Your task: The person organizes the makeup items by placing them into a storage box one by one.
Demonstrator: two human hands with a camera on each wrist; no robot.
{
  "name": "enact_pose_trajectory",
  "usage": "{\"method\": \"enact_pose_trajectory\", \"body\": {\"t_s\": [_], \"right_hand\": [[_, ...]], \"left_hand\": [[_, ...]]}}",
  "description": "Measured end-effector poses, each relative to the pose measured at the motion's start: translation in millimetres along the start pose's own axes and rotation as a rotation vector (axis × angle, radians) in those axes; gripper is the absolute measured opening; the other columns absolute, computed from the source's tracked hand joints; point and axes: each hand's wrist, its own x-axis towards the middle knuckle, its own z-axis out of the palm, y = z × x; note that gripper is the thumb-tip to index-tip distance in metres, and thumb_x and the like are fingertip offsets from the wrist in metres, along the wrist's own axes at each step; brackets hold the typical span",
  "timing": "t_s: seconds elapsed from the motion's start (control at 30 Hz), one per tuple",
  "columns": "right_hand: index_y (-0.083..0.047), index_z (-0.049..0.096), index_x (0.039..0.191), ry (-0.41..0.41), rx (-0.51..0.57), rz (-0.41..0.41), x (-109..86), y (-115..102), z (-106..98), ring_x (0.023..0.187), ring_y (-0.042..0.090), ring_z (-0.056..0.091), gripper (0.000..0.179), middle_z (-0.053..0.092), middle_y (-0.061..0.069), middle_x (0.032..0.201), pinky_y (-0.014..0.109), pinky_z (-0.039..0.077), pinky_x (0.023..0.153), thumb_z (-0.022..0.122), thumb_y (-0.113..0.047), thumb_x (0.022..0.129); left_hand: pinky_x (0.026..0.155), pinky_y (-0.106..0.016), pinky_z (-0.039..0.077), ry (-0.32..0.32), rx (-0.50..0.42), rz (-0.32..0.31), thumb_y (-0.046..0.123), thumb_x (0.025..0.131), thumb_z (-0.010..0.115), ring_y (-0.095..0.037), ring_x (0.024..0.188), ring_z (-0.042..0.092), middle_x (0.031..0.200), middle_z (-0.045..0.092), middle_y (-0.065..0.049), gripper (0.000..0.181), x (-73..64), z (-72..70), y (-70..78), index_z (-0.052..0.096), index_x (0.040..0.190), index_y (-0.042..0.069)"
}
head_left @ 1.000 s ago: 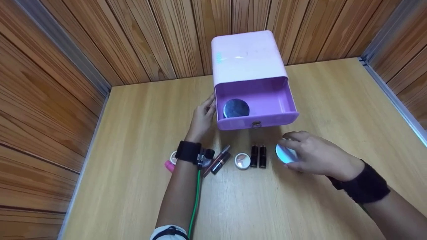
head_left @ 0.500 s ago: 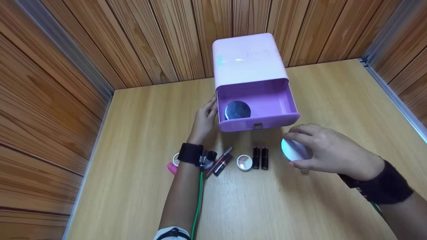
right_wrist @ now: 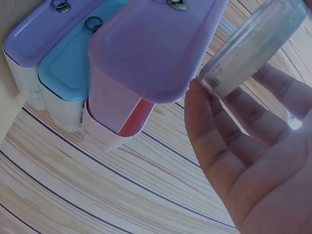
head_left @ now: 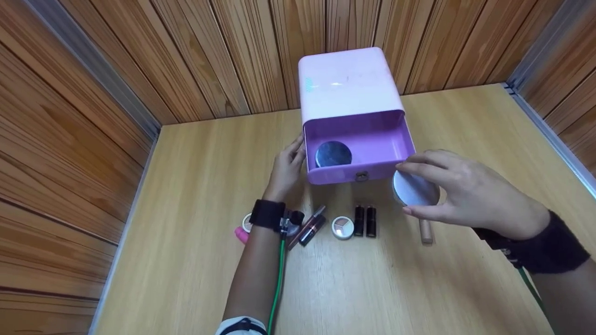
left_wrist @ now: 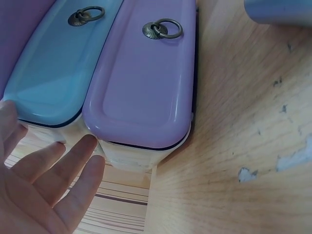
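Observation:
My right hand (head_left: 470,195) holds a round, flat compact (head_left: 416,188) by its edge, thumb on one side and fingers on the other. It is beside the front right corner of a pulled-out purple drawer (head_left: 335,176). In the right wrist view the compact (right_wrist: 253,46) shows a clear side wall. The drawer belongs to a small pink-topped chest (head_left: 351,86), and a dark round disc (head_left: 334,153) lies inside at the left. My left hand (head_left: 286,170) rests against the chest's left side. In the left wrist view its fingers (left_wrist: 73,170) are extended beside the lower drawers.
On the table (head_left: 186,260) lie two black tubes (head_left: 365,222), a three-shade palette (head_left: 343,227), slim tubes (head_left: 309,229), a pink item (head_left: 241,234) and a beige tube (head_left: 425,231). Wood-panelled walls (head_left: 260,56) enclose the back and sides.
My right hand has raised the compact from near the tabletop to the drawer's front right corner, uncovering the beige tube. The left hand stays at the chest's side.

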Motion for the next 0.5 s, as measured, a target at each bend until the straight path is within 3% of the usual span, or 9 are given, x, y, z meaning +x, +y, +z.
{"method": "enact_pose_trajectory", "body": {"t_s": [0.3,0.5], "right_hand": [[-0.007,0.060,0.132,0.004,-0.004,-0.001,17.2,9.3,-7.8,0.106,0.033,0.060,0.069,0.060,0.016,0.125,0.041,0.058,0.066,0.081,-0.038,0.075],[-0.007,0.059,0.134,-0.043,-0.010,0.110,34.1,16.4,-11.1,0.113,0.037,0.056,0.068,0.058,0.017,0.129,0.050,0.055,0.076,0.082,-0.035,0.076]], "left_hand": [[0.104,-0.019,0.034,-0.003,-0.001,0.008,0.020,0.104,0.048,-0.012,0.136,0.036,0.151,0.038,-0.005,0.043,0.4,-0.7,-0.2,0.043,0.146,0.013],[0.103,-0.019,0.035,-0.009,0.009,0.000,0.021,0.104,0.048,-0.012,0.135,0.037,0.149,0.040,-0.004,0.043,-0.9,-0.3,-0.4,0.043,0.146,0.011]]}}
